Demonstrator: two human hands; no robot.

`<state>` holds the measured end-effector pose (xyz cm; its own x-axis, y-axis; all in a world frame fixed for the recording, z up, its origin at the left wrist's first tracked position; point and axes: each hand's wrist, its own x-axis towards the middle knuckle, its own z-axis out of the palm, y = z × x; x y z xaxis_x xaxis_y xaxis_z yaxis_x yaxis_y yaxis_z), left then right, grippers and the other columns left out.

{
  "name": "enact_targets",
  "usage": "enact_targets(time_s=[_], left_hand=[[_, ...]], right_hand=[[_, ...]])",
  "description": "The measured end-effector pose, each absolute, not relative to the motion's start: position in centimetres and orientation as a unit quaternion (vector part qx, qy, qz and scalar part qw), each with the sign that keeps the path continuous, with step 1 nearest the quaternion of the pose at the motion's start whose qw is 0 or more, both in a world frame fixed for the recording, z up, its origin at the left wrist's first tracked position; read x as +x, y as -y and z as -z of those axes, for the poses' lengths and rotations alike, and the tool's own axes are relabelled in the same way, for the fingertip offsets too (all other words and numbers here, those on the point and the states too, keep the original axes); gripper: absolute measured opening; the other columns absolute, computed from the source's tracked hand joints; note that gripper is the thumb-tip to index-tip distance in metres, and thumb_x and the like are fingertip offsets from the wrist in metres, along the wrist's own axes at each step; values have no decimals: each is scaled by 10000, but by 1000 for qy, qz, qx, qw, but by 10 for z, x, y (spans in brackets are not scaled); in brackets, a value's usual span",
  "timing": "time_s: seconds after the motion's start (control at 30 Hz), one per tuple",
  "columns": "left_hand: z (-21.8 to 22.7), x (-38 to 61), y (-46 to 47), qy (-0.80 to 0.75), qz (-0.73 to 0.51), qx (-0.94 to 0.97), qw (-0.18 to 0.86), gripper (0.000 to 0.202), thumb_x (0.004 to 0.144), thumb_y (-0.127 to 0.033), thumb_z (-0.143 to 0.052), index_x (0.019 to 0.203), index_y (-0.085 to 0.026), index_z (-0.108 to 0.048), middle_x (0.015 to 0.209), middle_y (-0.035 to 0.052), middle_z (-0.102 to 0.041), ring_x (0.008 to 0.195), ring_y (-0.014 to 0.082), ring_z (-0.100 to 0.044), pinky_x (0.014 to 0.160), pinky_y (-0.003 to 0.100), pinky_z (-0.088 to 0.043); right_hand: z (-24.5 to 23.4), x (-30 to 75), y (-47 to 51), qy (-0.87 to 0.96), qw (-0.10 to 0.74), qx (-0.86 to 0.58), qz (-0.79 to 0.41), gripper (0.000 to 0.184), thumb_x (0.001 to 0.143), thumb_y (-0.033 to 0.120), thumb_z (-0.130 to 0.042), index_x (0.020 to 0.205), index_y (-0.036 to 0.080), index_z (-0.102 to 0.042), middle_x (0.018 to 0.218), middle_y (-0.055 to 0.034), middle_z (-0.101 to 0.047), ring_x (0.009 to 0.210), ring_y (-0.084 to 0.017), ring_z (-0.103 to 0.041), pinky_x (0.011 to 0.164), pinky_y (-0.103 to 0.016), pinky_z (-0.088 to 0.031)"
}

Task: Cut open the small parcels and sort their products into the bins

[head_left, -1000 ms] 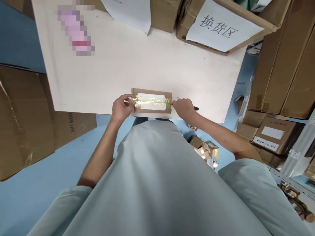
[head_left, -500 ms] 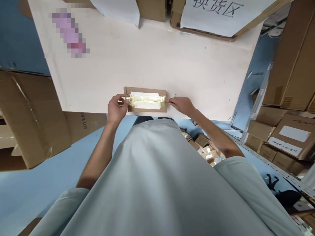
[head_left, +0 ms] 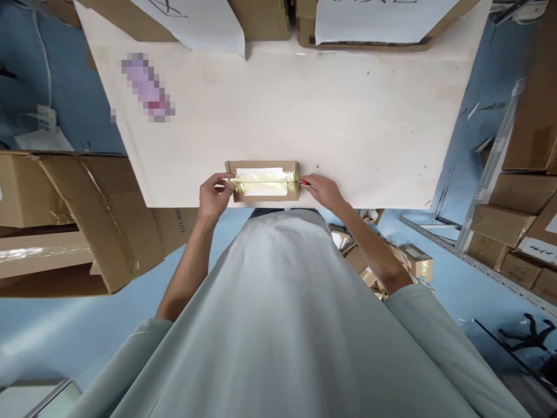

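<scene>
A small flat cardboard box (head_left: 264,167) lies at the near edge of the pale table (head_left: 282,110). It carries a white label and a strip of shiny clear tape along its middle. My left hand (head_left: 214,195) pinches the box's left end at the tape. My right hand (head_left: 322,190) rests against the right end and grips a small red-tipped tool (head_left: 303,182), whose tip touches the tape seam. Most of the tool is hidden in my fist.
Cardboard boxes with white paper signs (head_left: 374,20) stand along the table's far edge. A large open carton (head_left: 82,220) sits on the blue floor at left. Small boxes (head_left: 413,261) lie on the floor at right, beside shelves of cartons (head_left: 513,226).
The camera view has shifted, so the table sits more squarely in frame. Both hands stay at the ends of the box, with the red tip still at the right end of the tape.
</scene>
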<state>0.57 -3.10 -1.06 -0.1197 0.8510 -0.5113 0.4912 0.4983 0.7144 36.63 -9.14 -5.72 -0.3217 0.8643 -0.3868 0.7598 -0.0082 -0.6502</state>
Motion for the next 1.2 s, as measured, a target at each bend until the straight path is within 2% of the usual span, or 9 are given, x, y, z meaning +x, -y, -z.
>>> enact_targets(time_s=[0.2,0.37,0.5,0.67,0.8,0.87,1.0,1.1,1.2], left_hand=[[17,-17,31,-750,-199,430,462,293,749,-327,-786,1030,-244,-770,859,0,-649,756,163,-636,722,300,-625],[31,-58,28,-767,-179,444,427,286,783,-279,-753,1065,-234,-751,950,19,-695,795,151,-655,738,266,-626],[47,-74,25,-753,-182,439,455,286,812,-239,-732,1097,-219,-719,912,9,-667,756,144,-661,763,285,-639],[72,-71,29,-732,-212,430,484,320,807,-264,-790,1100,-244,-664,887,1,-642,779,171,-672,784,326,-668],[90,-50,33,-704,-227,401,541,363,793,-285,-816,1113,-242,-650,875,0,-656,835,189,-684,872,380,-684],[97,-34,35,-679,-227,402,571,383,786,-307,-843,1118,-233,-668,933,27,-716,938,223,-711,930,412,-677],[106,-9,37,-617,-210,423,630,420,811,-355,-857,1183,-214,-722,1180,96,-815,1149,296,-731,1070,479,-633],[107,-12,33,-617,-201,430,628,440,858,-359,-830,1256,-199,-734,1305,138,-803,1166,304,-743,1097,507,-625],[89,-26,21,-612,-248,465,590,478,959,-453,-793,1374,-229,-716,1414,136,-770,1158,277,-753,1071,468,-639]], right_hand=[[47,337,92,652,159,-569,-475,461,1239,465,-420,1446,234,-760,1341,-123,-813,1240,-272,-729,1050,-339,-531],[20,293,89,656,183,-555,-478,466,1235,468,-416,1412,252,-789,1300,-108,-808,1193,-253,-725,1039,-334,-540],[1,268,83,656,175,-574,-458,464,1237,461,-408,1406,258,-789,1272,-101,-801,1172,-251,-719,1004,-334,-545],[-21,259,77,667,143,-605,-410,514,1247,489,-359,1390,244,-787,1236,-110,-785,1135,-253,-704,980,-335,-536],[-40,256,72,673,103,-640,-356,527,1244,498,-337,1377,249,-782,1215,-119,-776,1075,-265,-691,965,-363,-538],[-49,251,68,678,80,-650,-333,523,1243,497,-337,1384,248,-775,1193,-122,-773,1049,-268,-690,954,-369,-537],[-69,233,62,692,34,-656,-299,501,1245,481,-348,1433,244,-748,1173,-124,-777,1041,-271,-707,924,-355,-524],[-85,215,64,680,-5,-674,-288,495,1246,489,-356,1442,242,-737,1175,-125,-799,1012,-275,-733,872,-340,-516],[-99,199,71,647,-20,-694,-316,491,1243,510,-366,1442,243,-726,1167,-117,-831,997,-291,-766,834,-332,-528]])
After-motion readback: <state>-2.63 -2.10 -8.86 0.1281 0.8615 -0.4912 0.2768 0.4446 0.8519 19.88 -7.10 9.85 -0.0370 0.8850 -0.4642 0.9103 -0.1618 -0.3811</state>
